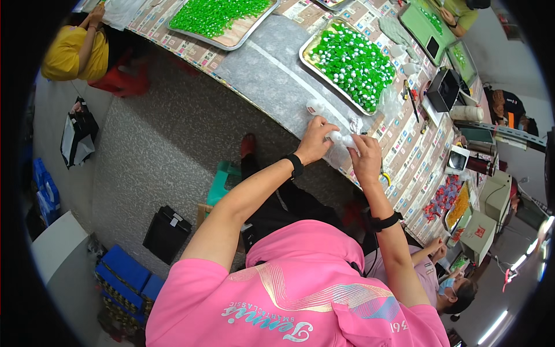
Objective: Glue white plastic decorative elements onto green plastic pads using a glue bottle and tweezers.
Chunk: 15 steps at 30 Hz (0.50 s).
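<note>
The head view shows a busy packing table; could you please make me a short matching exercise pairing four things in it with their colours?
Things:
1. Tray pieces
2. Wristbands
3. Stool
4. Worker's shirt

Colours:
A. black
B. pink
C. green and white
D. teal

Pairs: 1-C, 2-A, 3-D, 4-B. The left hand and right hand hold a small clear bag at the table's edge.

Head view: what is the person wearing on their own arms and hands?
Both forearms are bare below short pink sleeves. The left hand and right hand wear no gloves. Each wrist carries a black band: left band, right band.
</note>
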{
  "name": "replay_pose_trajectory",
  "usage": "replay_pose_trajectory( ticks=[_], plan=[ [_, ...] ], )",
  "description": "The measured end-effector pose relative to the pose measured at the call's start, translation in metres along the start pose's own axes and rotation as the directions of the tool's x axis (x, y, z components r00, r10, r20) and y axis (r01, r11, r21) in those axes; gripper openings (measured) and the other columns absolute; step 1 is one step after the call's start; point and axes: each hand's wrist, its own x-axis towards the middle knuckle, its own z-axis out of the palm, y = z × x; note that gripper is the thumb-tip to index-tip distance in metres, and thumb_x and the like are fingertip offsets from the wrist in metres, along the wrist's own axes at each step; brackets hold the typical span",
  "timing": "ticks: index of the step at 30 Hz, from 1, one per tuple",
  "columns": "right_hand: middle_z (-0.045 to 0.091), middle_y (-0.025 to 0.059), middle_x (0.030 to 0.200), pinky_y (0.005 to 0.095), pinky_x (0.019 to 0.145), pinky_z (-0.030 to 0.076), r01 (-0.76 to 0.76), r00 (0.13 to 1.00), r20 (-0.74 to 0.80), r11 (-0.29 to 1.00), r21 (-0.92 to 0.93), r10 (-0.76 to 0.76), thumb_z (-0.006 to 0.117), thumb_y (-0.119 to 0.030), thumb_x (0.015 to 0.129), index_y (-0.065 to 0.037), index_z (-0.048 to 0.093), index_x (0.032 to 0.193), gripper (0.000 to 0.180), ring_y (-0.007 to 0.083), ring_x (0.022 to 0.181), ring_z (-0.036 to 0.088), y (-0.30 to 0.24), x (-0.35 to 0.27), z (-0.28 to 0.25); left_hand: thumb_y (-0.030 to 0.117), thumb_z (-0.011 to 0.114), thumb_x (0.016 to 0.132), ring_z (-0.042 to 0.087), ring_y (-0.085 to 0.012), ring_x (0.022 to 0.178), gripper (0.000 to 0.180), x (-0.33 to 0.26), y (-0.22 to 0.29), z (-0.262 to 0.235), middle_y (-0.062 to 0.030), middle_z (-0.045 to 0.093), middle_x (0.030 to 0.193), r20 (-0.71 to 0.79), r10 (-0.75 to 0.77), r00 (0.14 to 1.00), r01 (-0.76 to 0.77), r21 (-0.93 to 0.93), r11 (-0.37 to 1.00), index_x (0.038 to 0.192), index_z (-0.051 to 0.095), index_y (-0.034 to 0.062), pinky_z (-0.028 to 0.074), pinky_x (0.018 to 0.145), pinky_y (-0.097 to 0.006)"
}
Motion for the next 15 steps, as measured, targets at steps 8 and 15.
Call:
replay_pose_trajectory(
  ticks=[8,15],
  plan=[
    [0.063,0.0066,0.097,0.0397,0.078,0.045,0.064,0.998,-0.008,0.996,-0.059,-0.065,0.073,-0.007,0.069,-0.011,0.066,0.104,0.036,0.0282,0.094,0.057,0.0000,0.0019,-0.0021,0.000,0.073,0.069,0.045,-0.0315,0.106,0.039,-0.0001,0.0000,-0.0004,-0.0111,0.044,0.108,0.008,-0.007,1.000,0.007,0.002,1.000,0.105,0.064,0.0130,0.039,0.094,-0.039],
    [0.062,0.0068,0.096,0.0398,0.077,0.046,0.079,0.997,0.006,0.992,-0.103,-0.078,0.073,-0.006,0.069,-0.010,0.065,0.104,0.036,0.0281,0.094,0.057,-0.0031,0.0032,-0.0049,0.005,0.075,0.070,0.046,-0.0321,0.103,0.033,-0.0005,-0.0023,0.0014,-0.0107,0.047,0.104,-0.023,-0.002,1.000,0.002,-0.011,1.000,0.101,0.064,0.0116,0.040,0.092,-0.040]
  ],
)
